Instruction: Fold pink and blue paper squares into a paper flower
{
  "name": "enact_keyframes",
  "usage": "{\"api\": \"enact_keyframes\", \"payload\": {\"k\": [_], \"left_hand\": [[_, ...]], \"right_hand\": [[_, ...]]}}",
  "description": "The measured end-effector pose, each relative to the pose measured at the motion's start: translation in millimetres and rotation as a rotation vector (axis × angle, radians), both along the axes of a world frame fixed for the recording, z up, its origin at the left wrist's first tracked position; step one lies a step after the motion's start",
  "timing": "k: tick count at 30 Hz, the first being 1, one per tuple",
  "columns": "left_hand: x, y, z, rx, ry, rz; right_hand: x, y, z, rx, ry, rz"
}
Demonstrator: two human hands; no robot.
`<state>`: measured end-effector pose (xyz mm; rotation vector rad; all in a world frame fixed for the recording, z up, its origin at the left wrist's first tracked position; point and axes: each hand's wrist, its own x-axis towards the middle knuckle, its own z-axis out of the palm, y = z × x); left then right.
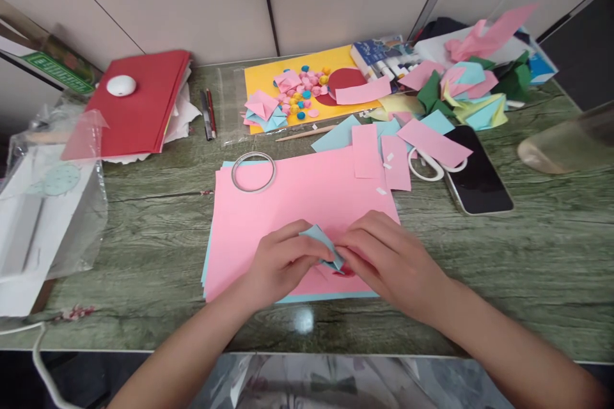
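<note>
A small folded piece of light blue paper is held above a stack of pink and blue sheets. My left hand is closed on it, thumb and fingers gripping its left side. From the other side, the fingertips of my right hand pinch its right edge; the exact contact is partly hidden by the fingers. Just under the folded paper, a red mark shows on the top pink sheet. A roll of clear tape rests on the upper left of the stack, and a pink strip lies at the upper right.
White-handled scissors lie beside a black phone on the right. Behind are paper flowers, markers and a yellow sheet bearing small paper balls. At left are a red folder and a plastic bag.
</note>
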<state>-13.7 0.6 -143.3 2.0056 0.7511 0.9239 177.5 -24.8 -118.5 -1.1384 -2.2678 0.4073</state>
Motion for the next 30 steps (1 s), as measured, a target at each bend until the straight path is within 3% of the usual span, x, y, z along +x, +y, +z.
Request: {"api": "enact_keyframes", "payload": {"k": [8, 18, 24, 30], "left_hand": [[0.0, 0.3, 2.5, 0.031, 0.002, -0.004], [0.1, -2.7, -2.1, 0.08, 0.069, -0.011], [0.0, -3.4, -0.4, 0.081, 0.066, -0.002], [1.5, -2.3, 4.4, 0.086, -0.015, -0.017]], "right_hand": [[0.9, -0.8, 0.9, -0.011, 0.007, 0.012], [4.4, -1.9, -9.0, 0.159, -0.21, 0.066], [2.8, -1.6, -6.3, 0.115, -0.098, 0.046], [2.3, -1.5, -1.7, -0.052, 0.113, -0.016]]}}
